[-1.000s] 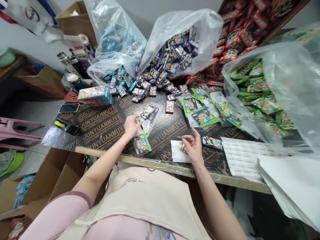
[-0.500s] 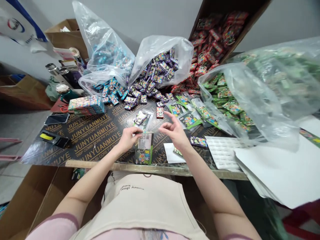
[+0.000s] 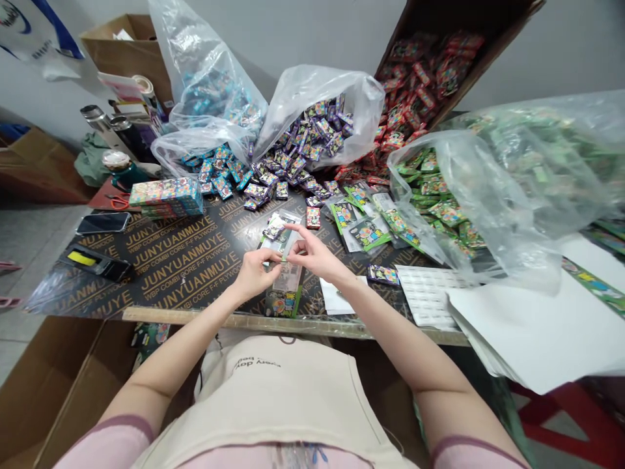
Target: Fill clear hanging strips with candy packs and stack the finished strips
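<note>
My left hand [image 3: 256,273] pinches the top edge of a black-and-green printed pouch [image 3: 286,301], which hangs toward the table's front edge. At the same edge, the thumb and a finger of my right hand [image 3: 317,257] are pressed together, with the index finger stretched forward. Just beyond both hands lies a clear pouch [image 3: 280,245] with a small purple-and-white packet [image 3: 274,227] on it. A small red packet [image 3: 313,218] sits to the right of that. Fingers partly cover the held pouch's top.
Purple packets [image 3: 293,166] spill from a clear bag, between blue packets [image 3: 222,172] and red packets [image 3: 403,124]. More printed pouches [image 3: 366,233] lie right, near a bag of green packets [image 3: 437,185]. A sticker sheet [image 3: 430,293], a phone [image 3: 103,223] and a boxed stack [image 3: 166,197] also lie here.
My right hand has moved left and down to the pouch's top edge, its fingers now pinched beside my left hand. My left hand has stayed on the pouch.
</note>
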Tool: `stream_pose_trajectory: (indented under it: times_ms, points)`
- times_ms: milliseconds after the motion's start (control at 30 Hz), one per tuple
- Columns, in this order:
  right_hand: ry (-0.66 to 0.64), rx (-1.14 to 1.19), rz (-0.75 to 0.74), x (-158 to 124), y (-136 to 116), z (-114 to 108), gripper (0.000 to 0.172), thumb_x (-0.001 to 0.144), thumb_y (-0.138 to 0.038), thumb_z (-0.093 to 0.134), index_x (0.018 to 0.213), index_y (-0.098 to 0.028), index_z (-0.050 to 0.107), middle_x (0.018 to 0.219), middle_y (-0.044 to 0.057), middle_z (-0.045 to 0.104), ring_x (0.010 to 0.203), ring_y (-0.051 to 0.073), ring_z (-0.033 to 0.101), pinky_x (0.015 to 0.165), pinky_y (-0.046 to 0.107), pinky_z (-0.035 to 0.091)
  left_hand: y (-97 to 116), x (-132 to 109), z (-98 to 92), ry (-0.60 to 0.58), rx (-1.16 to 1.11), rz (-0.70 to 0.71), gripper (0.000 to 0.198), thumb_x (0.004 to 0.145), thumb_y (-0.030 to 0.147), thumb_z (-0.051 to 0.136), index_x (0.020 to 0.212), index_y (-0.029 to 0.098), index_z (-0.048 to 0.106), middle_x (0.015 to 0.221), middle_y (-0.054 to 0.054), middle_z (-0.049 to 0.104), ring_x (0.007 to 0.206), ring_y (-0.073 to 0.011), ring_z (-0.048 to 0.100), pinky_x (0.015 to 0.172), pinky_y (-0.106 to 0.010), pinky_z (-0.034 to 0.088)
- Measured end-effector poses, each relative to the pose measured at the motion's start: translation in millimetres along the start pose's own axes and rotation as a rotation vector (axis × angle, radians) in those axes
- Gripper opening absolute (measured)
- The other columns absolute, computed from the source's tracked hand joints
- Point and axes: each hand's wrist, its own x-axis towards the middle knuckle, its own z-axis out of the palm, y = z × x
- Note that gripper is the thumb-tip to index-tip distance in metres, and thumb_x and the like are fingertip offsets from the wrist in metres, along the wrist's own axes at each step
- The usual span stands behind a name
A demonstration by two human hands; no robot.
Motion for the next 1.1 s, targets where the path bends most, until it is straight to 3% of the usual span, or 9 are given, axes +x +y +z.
stream_pose_trajectory:
  times_ms: [267,500,567,667,733,800,900,1000,1100]
  points:
    - [0.068,0.041,0.010,-1,4,7,0.069,0.068,-0.017,0.065,0.131,-0.022,0.038,0.061,-0.008,0.052,0.057,0.012,0.052,0.059,0.025,0.043,-3,-2,11.6,0.076,0.038,-0.050,0.014,0.068,0.019,0.074,0.065,0.018,0.061,0.080,-0.005,0.071,0.079,-0.0184,0.066,0.076,-0.029,0.050]
    - [0.366,0.126,0.108,2,32,6,0.082,0.066,-0.022,0.064,0.138,-0.032,0.026,0.084,-0.003,0.054,0.065,0.012,0.055,0.058,0.024,0.048,-1,2,3.5,0.014,-0.016,-0.100,0.011,0.067,0.018,0.074,0.072,0.018,0.064,0.073,0.000,0.067,0.070,-0.0137,0.060,0.068,-0.024,0.047]
    - [0.468,0.141,0.112,-1,41,0,0.074,0.074,-0.031,0.060,0.139,-0.034,0.025,0.098,0.002,0.056,0.079,0.015,0.059,0.064,0.026,0.050,-11,9,-9.3,0.120,-0.114,-0.161,0.013,0.066,0.019,0.074,0.075,0.017,0.065,0.074,0.000,0.067,0.070,-0.0131,0.059,0.067,-0.023,0.047]
    - [0.673,0.179,0.107,-10,53,2,0.068,0.079,-0.047,0.058,0.139,-0.034,0.028,0.118,0.007,0.053,0.103,0.019,0.057,0.076,0.030,0.051,-31,19,-30.7,0.473,-0.366,-0.228,0.021,0.064,0.026,0.076,0.080,0.016,0.066,0.074,0.000,0.064,0.068,-0.0111,0.058,0.067,-0.022,0.047]
    - [0.684,0.321,0.169,-17,59,14,0.073,0.076,-0.053,0.062,0.139,-0.034,0.028,0.118,0.007,0.055,0.106,0.021,0.057,0.079,0.033,0.051,-43,21,-37.5,0.676,-0.557,-0.240,0.029,0.063,0.029,0.078,0.085,0.016,0.066,0.073,0.001,0.061,0.067,-0.0090,0.056,0.067,-0.021,0.046]
    - [0.613,0.518,0.196,-19,62,29,0.081,0.071,-0.052,0.068,0.138,-0.035,0.027,0.109,0.004,0.061,0.098,0.020,0.062,0.080,0.036,0.052,-51,15,-33.2,0.765,-0.696,-0.264,0.038,0.061,0.031,0.080,0.093,0.017,0.065,0.074,0.002,0.059,0.067,-0.0076,0.055,0.066,-0.019,0.045]
    - [0.653,0.660,0.072,-14,57,40,0.085,0.063,-0.042,0.077,0.134,-0.032,0.030,0.094,0.000,0.066,0.084,0.018,0.065,0.077,0.037,0.053,-58,-6,-13.1,0.704,-0.797,-0.359,0.053,0.061,0.031,0.081,0.107,0.020,0.060,0.080,0.002,0.059,0.069,-0.0082,0.056,0.065,-0.019,0.046]
    - [0.745,0.554,-0.060,-8,46,25,0.082,0.062,-0.035,0.078,0.131,-0.029,0.035,0.086,-0.001,0.066,0.076,0.017,0.063,0.073,0.033,0.053,-63,-27,0.6,0.564,-0.682,-0.440,0.067,0.061,0.032,0.081,0.120,0.023,0.053,0.084,0.001,0.058,0.075,-0.0112,0.059,0.072,-0.024,0.049]
    - [0.554,0.306,-0.117,-7,38,7,0.079,0.066,-0.029,0.076,0.134,-0.027,0.036,0.081,-0.001,0.066,0.073,0.018,0.063,0.075,0.034,0.052,-58,-29,-3.8,0.462,-0.293,-0.330,0.070,0.065,0.033,0.080,0.127,0.025,0.049,0.108,-0.006,0.058,0.103,-0.0191,0.058,0.093,-0.035,0.045]
